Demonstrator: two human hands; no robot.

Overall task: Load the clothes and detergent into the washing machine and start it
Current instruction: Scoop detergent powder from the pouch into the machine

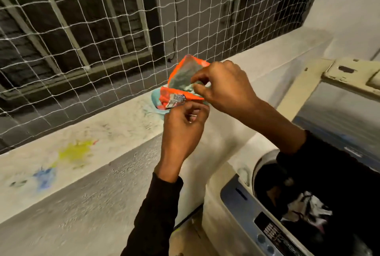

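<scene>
An orange detergent packet with a silvery inside is held above the ledge, its top pulled apart. My left hand pinches its lower edge from below. My right hand pinches the upper right edge, fingers curled over the packet's mouth. At the lower right the top-loading washing machine stands with its lid raised. Dark clothes with a white print lie in the drum.
A pale concrete ledge with yellow and blue stains runs along the left. A teal dish sits on it behind the packet. White netting over window bars closes off the back. The machine's control panel is at the bottom right.
</scene>
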